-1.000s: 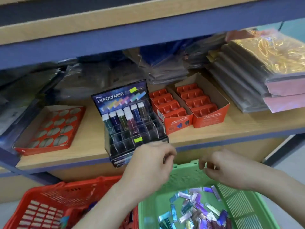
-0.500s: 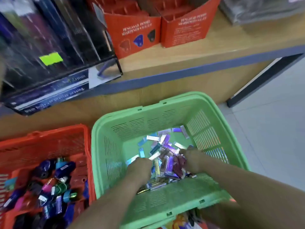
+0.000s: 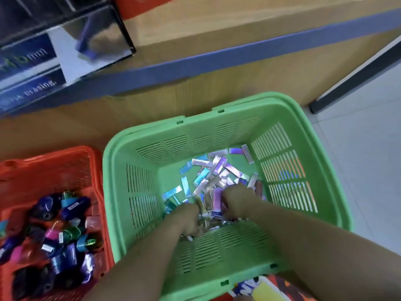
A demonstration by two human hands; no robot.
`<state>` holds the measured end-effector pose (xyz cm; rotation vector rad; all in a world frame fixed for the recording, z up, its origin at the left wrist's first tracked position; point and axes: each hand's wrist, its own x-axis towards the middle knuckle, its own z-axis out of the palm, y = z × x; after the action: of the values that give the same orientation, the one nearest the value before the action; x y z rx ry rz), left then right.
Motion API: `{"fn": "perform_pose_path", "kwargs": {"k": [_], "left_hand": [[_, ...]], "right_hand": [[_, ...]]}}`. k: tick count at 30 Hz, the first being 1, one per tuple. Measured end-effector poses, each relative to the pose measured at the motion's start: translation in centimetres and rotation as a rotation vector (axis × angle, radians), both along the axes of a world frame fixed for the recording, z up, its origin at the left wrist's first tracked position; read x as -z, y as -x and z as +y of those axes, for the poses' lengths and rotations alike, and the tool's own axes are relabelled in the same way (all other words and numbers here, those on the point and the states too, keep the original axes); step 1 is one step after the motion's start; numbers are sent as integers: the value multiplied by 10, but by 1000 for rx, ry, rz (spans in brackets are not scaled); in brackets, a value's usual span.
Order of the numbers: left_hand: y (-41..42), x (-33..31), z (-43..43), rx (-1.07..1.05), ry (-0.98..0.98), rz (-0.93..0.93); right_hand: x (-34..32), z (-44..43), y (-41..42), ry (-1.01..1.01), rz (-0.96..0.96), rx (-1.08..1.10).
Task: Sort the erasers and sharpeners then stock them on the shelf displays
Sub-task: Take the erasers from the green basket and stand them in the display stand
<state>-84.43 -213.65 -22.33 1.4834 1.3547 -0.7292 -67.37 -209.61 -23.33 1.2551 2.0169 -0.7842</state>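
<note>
**Erasers sorted into their basket, stocking not yet done**

Erasers, slim sticks in shiny holographic wrappers, lie in a loose heap on the bottom of the green basket, piled toward its near right corner. Both hands are sunk into that heap. The left hand is curled into a fist with wrapper ends poking out of it, so it looks to be gripping a small bunch. The right hand sits just beside it, knuckles up and fingers buried among the sticks; whether it holds any cannot be told.

To the left, touching the green basket's side, the red basket holds the sharpeners, a jumble of blue, pink, green and purple bodies. No erasers show among them, and no sharpeners show in the green basket, so the sorting appears largely finished.

Above, the wooden shelf carries the dark eraser display case and the corner of an orange box. Both are cropped and blurred, so their fill cannot be read. Judging by how much stock remains in both baskets, most of the shelving is left to do.
</note>
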Motion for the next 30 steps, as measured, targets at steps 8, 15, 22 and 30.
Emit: {"fn": "perform_pose_path", "kwargs": {"k": [8,15,22,30], "left_hand": [[5,2,16,-349,-91,-110],[-7,5,-9,-67,-94,-94],[-5,-14,22,-607,-109,-187],[-11,-81,45,-1574,-44,-597]], "right_hand": [[-3,4,4,145,247,330],[3,3,-17,150,238,473],[-11,21,-7,201,478,1054],[-75,41,5,610,776,1516]]}}
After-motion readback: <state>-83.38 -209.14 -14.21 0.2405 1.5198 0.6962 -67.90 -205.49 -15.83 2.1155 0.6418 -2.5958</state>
